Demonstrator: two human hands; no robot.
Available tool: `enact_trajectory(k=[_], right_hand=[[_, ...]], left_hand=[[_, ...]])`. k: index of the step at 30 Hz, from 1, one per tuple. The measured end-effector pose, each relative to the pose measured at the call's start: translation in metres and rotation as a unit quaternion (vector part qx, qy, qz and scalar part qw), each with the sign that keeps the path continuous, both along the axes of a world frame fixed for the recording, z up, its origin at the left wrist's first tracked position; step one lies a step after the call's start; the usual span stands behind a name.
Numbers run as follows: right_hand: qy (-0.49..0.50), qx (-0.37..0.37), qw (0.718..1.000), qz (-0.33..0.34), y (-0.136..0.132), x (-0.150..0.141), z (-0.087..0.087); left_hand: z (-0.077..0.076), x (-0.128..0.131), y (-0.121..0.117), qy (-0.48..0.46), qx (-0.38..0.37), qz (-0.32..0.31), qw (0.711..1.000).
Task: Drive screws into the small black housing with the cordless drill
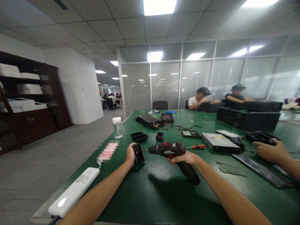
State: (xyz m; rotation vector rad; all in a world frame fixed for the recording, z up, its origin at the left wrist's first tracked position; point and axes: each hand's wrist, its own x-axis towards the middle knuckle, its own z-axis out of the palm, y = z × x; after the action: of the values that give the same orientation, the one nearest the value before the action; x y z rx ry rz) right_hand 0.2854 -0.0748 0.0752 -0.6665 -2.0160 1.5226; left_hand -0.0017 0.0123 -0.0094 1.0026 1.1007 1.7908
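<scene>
My left hand (130, 155) grips a small black plastic box (138, 154), tilted so its open face with brass-coloured spots inside turns toward the drill. In my right hand (186, 157) is a black cordless drill (167, 149) with red marks, held level above the table. Its thin bit points left and reaches the box's edge; whether it touches a screw is too small to tell. Just behind lie similar black plastic boxes (139, 136) and a smaller black piece (159, 136). An orange-handled screwdriver (199, 147) lies beyond the drill.
On the green table (145, 193) stand a clear bottle (117, 128), a white power strip (76, 190), an optical drive (219, 142) and a black computer case (248, 118). A co-worker's hand (273, 150) holds a black part at right. Two people sit at the far side.
</scene>
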Motion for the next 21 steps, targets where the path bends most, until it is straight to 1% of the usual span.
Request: enact_trajectory(k=[3, 9, 18, 20, 21], right_hand=[[0.007, -0.009, 1.000, 0.005, 0.0012, 0.0004, -0.0019], [0.010, -0.018, 1.000, 0.009, 0.0015, 0.0014, -0.0022], [0.000, 0.002, 1.000, 0.008, -0.0003, 0.0021, -0.0020], [-0.014, 0.016, 1.000, -0.004, 0.0004, 0.0024, -0.0039], [-0.028, 0.038, 0.998, -0.035, 0.0009, 0.0025, -0.0052]], left_hand=[[0.0000, -0.0006, -0.0006, 0.002, 0.018, -0.026, 1.000], [0.0031, -0.0004, -0.0049, 0.018, 0.028, -0.032, 0.999], [0.0026, 0.0001, -0.0046, 0.024, 0.028, -0.033, 0.999], [0.0032, -0.0002, -0.0049, 0.028, 0.027, -0.034, 0.999], [0.0036, -0.0003, -0.0051, 0.029, 0.027, -0.035, 0.999]])
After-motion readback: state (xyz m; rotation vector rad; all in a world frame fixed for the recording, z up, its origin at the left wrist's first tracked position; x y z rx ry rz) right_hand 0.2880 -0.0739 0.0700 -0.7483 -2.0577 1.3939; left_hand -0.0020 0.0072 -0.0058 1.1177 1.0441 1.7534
